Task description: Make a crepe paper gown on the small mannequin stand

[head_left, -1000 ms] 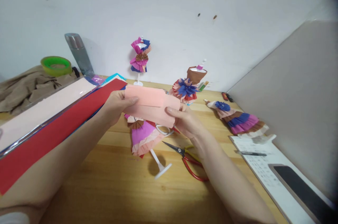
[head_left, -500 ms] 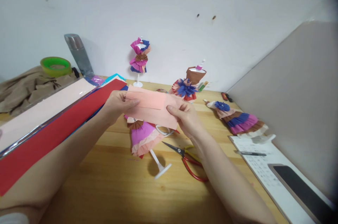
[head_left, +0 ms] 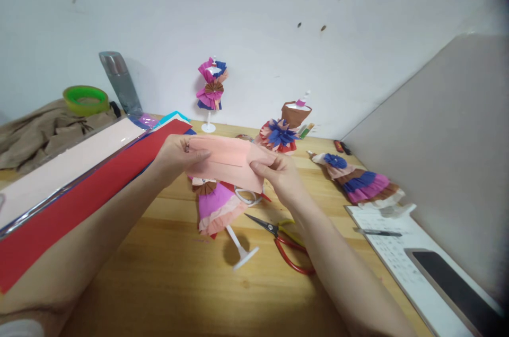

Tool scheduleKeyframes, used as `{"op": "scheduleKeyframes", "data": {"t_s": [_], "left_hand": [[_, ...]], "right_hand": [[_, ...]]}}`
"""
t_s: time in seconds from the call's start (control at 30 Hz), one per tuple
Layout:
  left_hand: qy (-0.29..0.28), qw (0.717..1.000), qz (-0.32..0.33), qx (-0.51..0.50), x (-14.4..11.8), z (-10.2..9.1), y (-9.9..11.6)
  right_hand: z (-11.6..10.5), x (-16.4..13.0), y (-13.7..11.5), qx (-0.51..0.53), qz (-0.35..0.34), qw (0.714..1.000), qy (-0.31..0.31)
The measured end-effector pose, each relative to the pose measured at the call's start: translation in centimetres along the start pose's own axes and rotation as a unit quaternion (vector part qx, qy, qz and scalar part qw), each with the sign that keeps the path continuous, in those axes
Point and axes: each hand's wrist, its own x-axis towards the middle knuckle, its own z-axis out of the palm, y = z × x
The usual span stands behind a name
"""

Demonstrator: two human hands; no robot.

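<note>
A folded piece of peach paper (head_left: 225, 159) is stretched level between my two hands, above the table. My left hand (head_left: 177, 157) pinches its left end, thumb on top. At the right end my right hand (head_left: 278, 173) grips it the same way, and the fingers behind the paper are hidden. Beneath it lies a small dress form (head_left: 218, 204) in a purple and peach paper dress, its white stand (head_left: 240, 252) toward me. To the right, scissors (head_left: 278, 233) with red and yellow handles lie open, partly under my right forearm. White-handled scissors (head_left: 248, 196) show just below the paper.
Red paper (head_left: 99, 194) and wrapped pale sheets (head_left: 79, 167) lie at left, near a green tape roll (head_left: 85, 101) and a bottle (head_left: 121, 82). Dressed forms (head_left: 212, 88) (head_left: 296, 114) stand at the back; another (head_left: 358, 180) lies right. A phone (head_left: 453, 284) and pen (head_left: 377, 232) rest on a white board (head_left: 392, 260).
The paper's upper edge has dropped slightly and its right end has shifted a little left. Both hands keep their hold on it and have barely moved.
</note>
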Motion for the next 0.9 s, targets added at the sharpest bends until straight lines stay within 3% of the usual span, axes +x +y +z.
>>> {"op": "scheduleKeyframes", "data": {"t_s": [0.17, 0.33, 0.53, 0.73, 0.9], "left_hand": [[0.006, 0.999, 0.007, 0.033, 0.1, -0.1, 0.0], [0.015, 1.000, -0.015, 0.002, -0.2, 0.5, 0.1], [-0.016, 0.999, -0.040, -0.030, -0.5, 1.2, 0.1], [-0.084, 0.995, -0.048, -0.018, -0.4, 0.6, -0.2], [-0.079, 0.994, -0.011, 0.069, 0.1, -0.6, -0.1]], "right_hand": [[-0.2, -0.1, 0.0, -0.027, -0.019, 0.999, -0.007], [0.4, -0.5, -0.4, 0.008, 0.010, 1.000, 0.009], [1.0, -0.5, 0.2, 0.081, 0.060, 0.995, 0.023], [0.7, -0.5, -0.1, 0.027, 0.053, 0.998, 0.033], [0.7, -0.7, -0.2, 0.000, 0.056, 0.998, 0.000]]}}
